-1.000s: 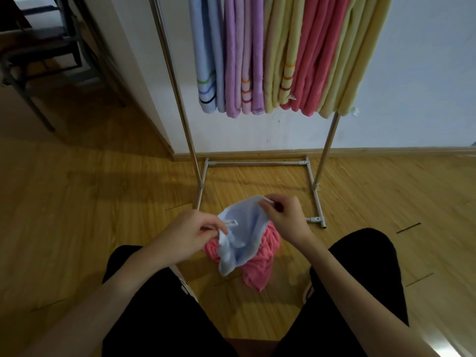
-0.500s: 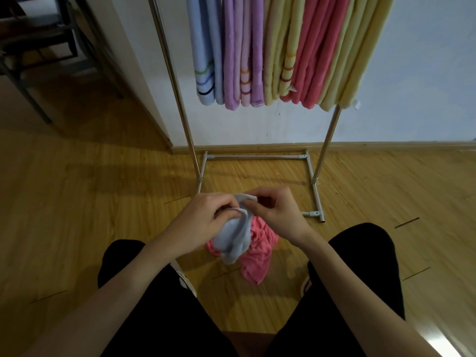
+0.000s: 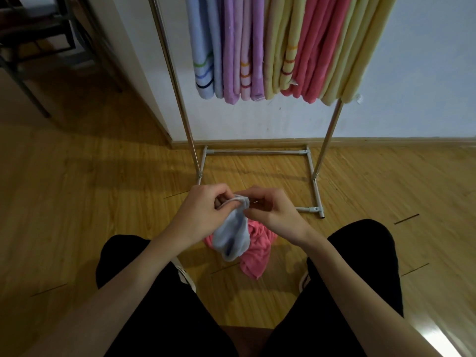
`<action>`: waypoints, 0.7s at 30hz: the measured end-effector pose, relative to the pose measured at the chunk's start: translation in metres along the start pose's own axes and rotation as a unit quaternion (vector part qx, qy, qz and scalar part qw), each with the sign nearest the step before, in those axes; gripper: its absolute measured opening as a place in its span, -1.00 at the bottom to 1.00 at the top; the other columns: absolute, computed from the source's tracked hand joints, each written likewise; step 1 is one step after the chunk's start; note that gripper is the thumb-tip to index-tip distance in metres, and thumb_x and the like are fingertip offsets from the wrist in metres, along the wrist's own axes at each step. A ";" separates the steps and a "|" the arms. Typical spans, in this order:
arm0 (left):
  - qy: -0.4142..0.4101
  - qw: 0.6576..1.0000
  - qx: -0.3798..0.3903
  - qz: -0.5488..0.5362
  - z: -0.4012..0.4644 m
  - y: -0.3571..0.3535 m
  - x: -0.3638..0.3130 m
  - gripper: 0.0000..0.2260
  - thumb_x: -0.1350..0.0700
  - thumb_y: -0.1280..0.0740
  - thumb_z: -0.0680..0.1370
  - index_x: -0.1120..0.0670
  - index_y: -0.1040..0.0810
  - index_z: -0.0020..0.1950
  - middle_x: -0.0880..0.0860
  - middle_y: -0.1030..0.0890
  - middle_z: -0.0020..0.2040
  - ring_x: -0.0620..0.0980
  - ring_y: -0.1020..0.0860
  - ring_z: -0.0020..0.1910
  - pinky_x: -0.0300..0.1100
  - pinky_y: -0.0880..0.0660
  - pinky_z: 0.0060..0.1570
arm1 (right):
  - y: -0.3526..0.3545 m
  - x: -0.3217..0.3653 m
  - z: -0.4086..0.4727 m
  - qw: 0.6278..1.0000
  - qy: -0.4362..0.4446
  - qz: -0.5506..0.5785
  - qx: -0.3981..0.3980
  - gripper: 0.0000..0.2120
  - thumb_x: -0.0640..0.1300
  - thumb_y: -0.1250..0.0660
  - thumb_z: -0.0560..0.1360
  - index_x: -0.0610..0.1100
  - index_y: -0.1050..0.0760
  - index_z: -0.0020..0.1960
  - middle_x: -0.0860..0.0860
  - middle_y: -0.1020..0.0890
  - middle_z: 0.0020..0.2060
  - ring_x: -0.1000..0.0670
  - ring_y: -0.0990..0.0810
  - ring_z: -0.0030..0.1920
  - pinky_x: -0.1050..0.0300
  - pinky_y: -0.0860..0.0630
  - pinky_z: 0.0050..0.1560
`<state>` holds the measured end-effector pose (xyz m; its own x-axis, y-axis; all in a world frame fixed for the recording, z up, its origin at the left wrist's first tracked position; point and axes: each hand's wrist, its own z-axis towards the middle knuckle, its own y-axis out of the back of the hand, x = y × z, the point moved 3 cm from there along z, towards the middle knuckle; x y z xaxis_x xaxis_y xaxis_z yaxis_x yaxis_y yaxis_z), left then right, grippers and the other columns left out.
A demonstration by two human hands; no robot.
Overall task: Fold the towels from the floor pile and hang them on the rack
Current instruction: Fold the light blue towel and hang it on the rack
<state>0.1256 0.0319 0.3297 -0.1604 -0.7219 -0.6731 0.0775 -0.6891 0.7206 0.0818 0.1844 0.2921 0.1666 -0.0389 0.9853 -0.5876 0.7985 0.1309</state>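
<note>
Both hands, left hand [image 3: 206, 212] and right hand [image 3: 270, 212], pinch the light blue towel [image 3: 231, 238] in their fingers; the pink towel [image 3: 257, 253] lies below them.

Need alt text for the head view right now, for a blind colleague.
Both hands, left hand and right hand, pinch the top edge of a light blue towel above a crumpled pink towel on the wooden floor, before a metal rack hung with folded towels.

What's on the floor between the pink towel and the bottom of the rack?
Nothing: the head view shows bare wood floor between the pink towel and the rack base.
</note>
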 end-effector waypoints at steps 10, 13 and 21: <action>-0.008 1.000 -0.015 -0.013 -0.004 -0.007 -0.001 -0.93 0.12 -0.45 0.46 0.11 -0.66 -0.15 -0.06 -0.62 -0.30 -0.16 -0.56 -0.32 -0.38 -0.41 -0.33 | 0.002 -0.003 -0.001 0.996 0.056 -0.066 -0.004 -0.76 -0.36 -0.33 0.48 -0.23 -0.61 0.13 -0.15 -0.63 -0.12 -0.06 -0.61 -0.13 0.09 -0.56 -0.17; -0.013 1.000 -0.020 -0.015 -0.009 -0.009 0.000 -0.95 0.14 -0.45 0.46 0.11 -0.67 -0.13 -0.05 -0.63 -0.29 -0.14 -0.57 -0.31 -0.27 -0.48 -0.32 | 0.002 -0.004 -0.002 0.996 0.063 -0.070 -0.002 -0.75 -0.35 -0.37 0.45 -0.22 -0.61 0.11 -0.07 -0.66 -0.11 0.04 -0.62 -0.13 0.20 -0.55 -0.14; 0.050 0.988 -0.038 -0.143 -0.015 -0.011 0.022 -0.95 0.10 -0.37 0.52 -0.02 -0.62 -0.10 -0.12 -0.65 -0.18 -0.19 -0.62 -0.14 -0.34 -0.51 -0.12 | 0.012 -0.002 -0.001 0.993 0.086 -0.065 -0.056 -0.79 -0.38 -0.30 0.40 -0.27 -0.64 -0.02 -0.10 -0.69 -0.16 -0.10 -0.67 -0.15 -0.04 -0.62 -0.15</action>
<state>0.1362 0.0228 0.3047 -0.0883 -0.4970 -0.8633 0.1176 -0.8658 0.4864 0.0757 0.1947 0.2913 0.3730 -0.0506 0.9264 -0.4626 0.8554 0.2330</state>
